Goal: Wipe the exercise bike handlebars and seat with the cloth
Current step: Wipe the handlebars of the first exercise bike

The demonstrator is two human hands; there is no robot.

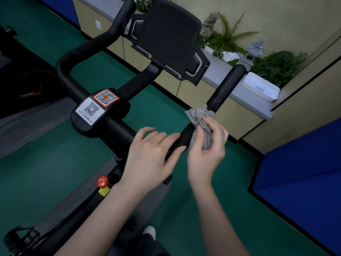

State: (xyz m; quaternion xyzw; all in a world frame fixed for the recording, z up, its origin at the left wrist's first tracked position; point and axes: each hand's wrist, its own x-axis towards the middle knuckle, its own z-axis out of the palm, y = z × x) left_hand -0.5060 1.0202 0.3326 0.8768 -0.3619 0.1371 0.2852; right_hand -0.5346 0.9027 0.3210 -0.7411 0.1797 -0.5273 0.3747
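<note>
Cloth (200,117) bunched against handlebar (227,85), gripped by right hand (206,154); left hand (149,154) lies flat on the bar.

**Gym corner with green floor, blue mats and a planted ledge**

A dark green floor (46,163) fills most of the view. A grey mat (27,126) lies on it at the left, beside a black machine (27,80) with small gold lettering. A blue mat (299,182) fills the lower right, and another blue panel (60,8) shows at top left. Below the beige wall (286,19) runs a grey ledge (247,103) carrying a white tray (261,86). Behind it are green ferns (228,36) and a small stone lantern (255,48). A white wall socket (98,25) sits at upper left.
</note>
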